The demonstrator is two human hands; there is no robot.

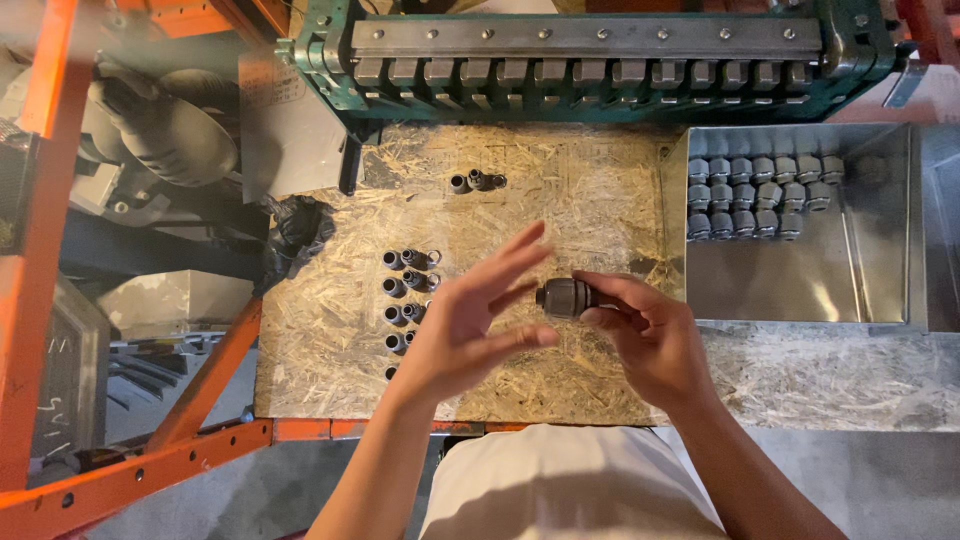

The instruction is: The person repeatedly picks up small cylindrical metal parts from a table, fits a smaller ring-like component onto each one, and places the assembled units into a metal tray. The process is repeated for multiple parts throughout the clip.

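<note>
The right hand (650,335) pinches a dark fitting (565,297) above the counter (600,200); the left hand (470,320) hovers beside it, fingers spread, holding nothing.

A chipboard tabletop (600,190) is seen at centre, framed by orange steel beams (40,250) at left; a grey concrete floor (880,480) is shown at lower right.

At frame centre, the right hand (650,340) grips a dark cylindrical fitting (563,298); the left hand (470,320) is spread open beside it. Finished fittings (760,195) sit in rows in the metal tray (870,290) at upper right.
</note>
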